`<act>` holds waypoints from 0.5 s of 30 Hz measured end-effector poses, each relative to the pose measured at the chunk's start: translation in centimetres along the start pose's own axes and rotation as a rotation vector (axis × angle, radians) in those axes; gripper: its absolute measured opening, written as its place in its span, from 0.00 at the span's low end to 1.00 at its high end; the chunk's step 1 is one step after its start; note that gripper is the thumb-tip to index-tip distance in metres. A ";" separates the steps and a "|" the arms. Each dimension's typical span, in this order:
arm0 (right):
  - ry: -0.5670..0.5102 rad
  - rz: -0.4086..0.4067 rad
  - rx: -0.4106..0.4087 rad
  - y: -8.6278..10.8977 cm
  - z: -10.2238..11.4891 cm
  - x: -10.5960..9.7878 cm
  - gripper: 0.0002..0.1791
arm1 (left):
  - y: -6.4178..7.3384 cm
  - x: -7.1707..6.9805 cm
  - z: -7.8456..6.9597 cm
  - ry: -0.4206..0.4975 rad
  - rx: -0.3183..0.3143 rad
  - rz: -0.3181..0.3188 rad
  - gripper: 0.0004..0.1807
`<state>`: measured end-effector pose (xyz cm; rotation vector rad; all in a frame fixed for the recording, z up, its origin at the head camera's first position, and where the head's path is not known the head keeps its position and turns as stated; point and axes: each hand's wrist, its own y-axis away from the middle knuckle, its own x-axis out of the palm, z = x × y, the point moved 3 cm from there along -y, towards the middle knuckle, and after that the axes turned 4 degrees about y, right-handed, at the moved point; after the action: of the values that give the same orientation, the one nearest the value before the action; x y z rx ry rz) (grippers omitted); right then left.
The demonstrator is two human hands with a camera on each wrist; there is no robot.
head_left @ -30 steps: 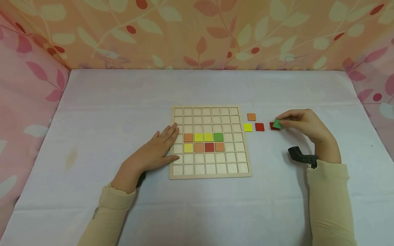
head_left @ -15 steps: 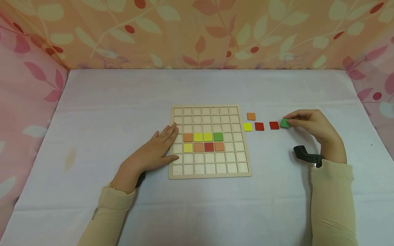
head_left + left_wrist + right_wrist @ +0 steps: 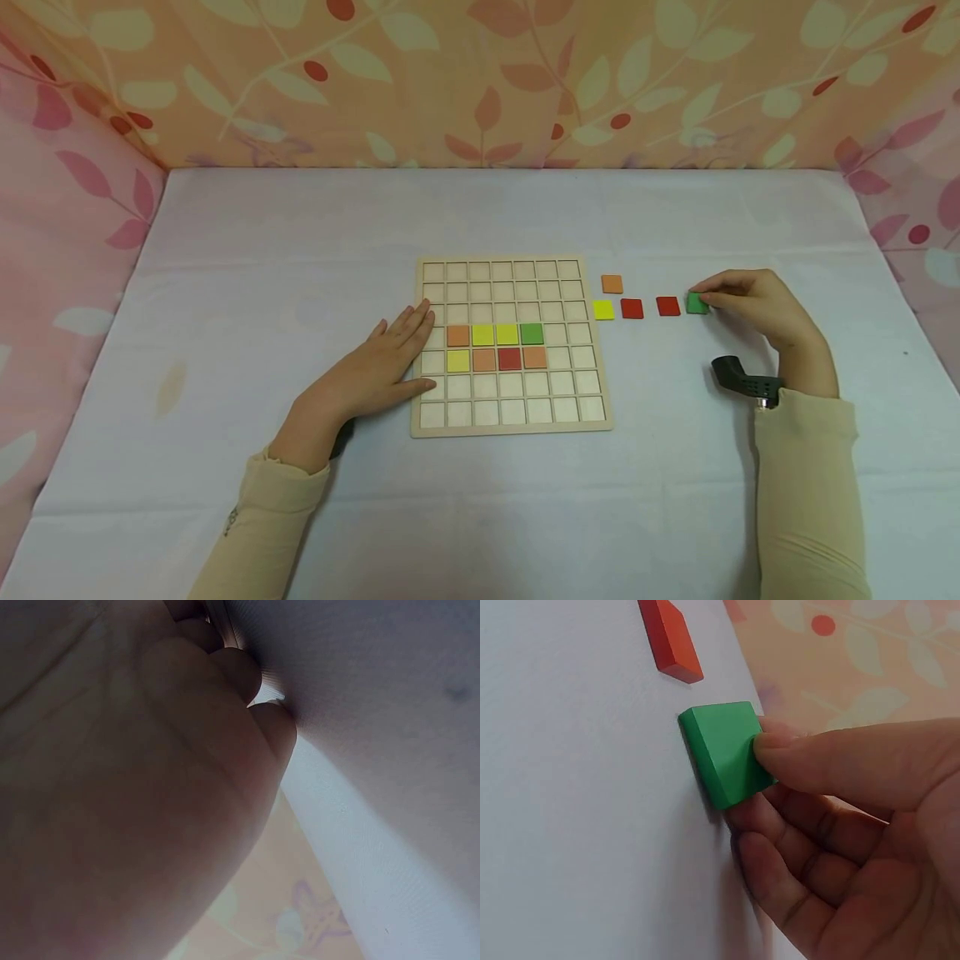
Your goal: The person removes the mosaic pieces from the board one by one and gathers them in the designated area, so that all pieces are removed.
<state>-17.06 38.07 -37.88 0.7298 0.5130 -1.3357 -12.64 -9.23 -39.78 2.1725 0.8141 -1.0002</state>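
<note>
My right hand [image 3: 761,308] pinches a green square tile [image 3: 697,303] between thumb and fingers, at the right end of a row of loose tiles. In the right wrist view the green tile [image 3: 724,750] is close over the white cloth, its near edge tilted, beside a red tile [image 3: 672,641]. My left hand [image 3: 371,367] rests with fingers extended on the left edge of a wooden grid board [image 3: 513,432]. Two rows of orange, yellow, red and green tiles lie in the board's middle cells. The left wrist view shows mostly the palm [image 3: 150,787].
Left of the held tile lie a red tile [image 3: 668,306], another red tile [image 3: 632,309] and a yellow tile [image 3: 603,310] near the board's right edge. An orange tile [image 3: 612,284] sits just above them. Patterned cloth walls [image 3: 480,83] surround the white table [image 3: 300,217].
My right hand has carried the green tile rightward from over the far red tile to a spot beside it, then lowered and straightened it slightly. The left hand has stayed in place.
</note>
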 end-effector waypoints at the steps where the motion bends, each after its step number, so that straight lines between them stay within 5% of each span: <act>1: 0.010 0.002 0.002 0.0 0.0 0.0 0.14 | 0.0 0.0 0.0 0.000 0.000 0.000 0.48; 15: 0.008 0.004 0.008 -0.1 -0.3 0.1 0.15 | 0.0 0.1 -0.1 -0.008 -0.003 -0.002 0.48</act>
<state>-17.10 38.23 -38.21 0.7427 0.5124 -1.3322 -12.60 -9.13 -39.81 2.1645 0.8137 -1.0073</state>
